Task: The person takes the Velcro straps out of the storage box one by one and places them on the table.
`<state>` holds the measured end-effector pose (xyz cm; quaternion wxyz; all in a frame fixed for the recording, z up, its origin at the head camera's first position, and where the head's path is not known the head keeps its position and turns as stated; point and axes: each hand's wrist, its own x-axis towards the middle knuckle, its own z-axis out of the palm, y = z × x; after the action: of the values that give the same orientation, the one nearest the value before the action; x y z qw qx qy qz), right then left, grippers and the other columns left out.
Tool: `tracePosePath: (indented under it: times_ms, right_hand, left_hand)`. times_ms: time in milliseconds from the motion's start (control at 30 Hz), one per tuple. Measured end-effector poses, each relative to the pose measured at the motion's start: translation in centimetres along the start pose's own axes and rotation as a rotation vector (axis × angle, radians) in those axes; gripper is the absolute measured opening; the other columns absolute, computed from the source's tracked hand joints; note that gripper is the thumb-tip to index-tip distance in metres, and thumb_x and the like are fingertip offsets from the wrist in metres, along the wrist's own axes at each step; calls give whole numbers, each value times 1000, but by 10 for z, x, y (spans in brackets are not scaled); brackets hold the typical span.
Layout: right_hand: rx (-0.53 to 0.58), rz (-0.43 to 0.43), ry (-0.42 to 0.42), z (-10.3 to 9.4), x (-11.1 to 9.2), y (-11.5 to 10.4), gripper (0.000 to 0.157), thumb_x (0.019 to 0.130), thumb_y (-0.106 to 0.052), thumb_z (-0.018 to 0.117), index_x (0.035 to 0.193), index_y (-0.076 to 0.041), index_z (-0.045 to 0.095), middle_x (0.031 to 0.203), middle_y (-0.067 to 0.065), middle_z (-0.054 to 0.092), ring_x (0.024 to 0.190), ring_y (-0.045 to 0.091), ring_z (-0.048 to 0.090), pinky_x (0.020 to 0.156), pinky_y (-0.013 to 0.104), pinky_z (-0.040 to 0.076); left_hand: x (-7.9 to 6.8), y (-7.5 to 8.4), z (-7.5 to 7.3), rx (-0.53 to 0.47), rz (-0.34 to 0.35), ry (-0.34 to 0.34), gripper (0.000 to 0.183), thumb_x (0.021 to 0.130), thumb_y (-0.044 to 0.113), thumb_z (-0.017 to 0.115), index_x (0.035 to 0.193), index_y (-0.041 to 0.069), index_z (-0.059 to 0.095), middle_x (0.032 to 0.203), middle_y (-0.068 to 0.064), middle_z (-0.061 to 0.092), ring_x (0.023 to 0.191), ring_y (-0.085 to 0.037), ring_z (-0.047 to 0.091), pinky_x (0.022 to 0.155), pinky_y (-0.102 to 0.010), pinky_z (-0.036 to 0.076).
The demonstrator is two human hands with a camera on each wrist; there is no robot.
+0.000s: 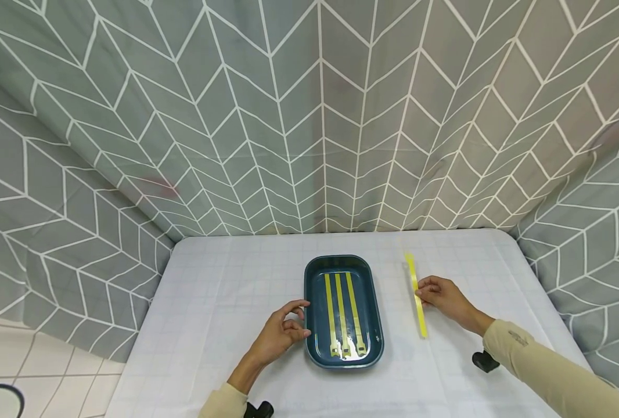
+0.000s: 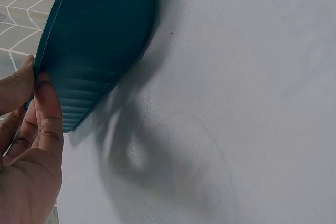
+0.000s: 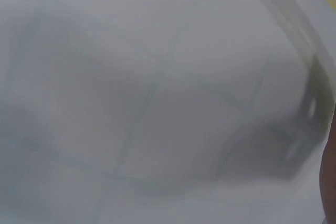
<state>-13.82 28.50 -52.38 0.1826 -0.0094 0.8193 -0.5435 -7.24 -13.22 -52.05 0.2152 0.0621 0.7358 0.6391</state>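
1. Leftmost, left hand [image 1: 280, 332] pinches the tray's [image 1: 345, 364] left rim, thumb and index finger.
2. Tray, dark blue-green, rests on white cloth [image 1: 215, 290]. Inside: three yellow strips [image 1: 342, 313], lengthwise, side by side, slotted ends nearest the person.
3. Right of tray, well outside it: fourth strip [image 1: 420, 312], yellow, pinched near mid-length by right hand [image 1: 445, 299].

No legible txt, mark [image 1: 521, 337] on R sleeve [image 1: 555, 363] unreadable.

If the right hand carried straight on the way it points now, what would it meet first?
The right hand, with the yellow strip leading, would likely meet the teal tray, on its right side; height is unclear, so it might pass over.
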Motion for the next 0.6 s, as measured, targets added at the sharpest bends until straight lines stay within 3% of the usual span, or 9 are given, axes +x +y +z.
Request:
tracePosePath:
  times_ms: [367,600]
  right_hand:
    - [-91,68,12,-7,-7,8,32,97,-7,64,117,16,53,90,9,69,75,9,63,69,26,57]
    - [-94,93,-3,-10,-8,14,33,97,-8,64,116,16,52,86,5,68,76,9,63,69,25,57]
  left_hand:
    - [0,1,0,7,-2,12,61,87,-6,71,143,2,47,115,-15,45,73,-6,55,62,-18,42]
    - [1,0,1,21,0,9,61,87,-7,70,142,1,47,114,-14,45,73,-5,55,63,-17,43]
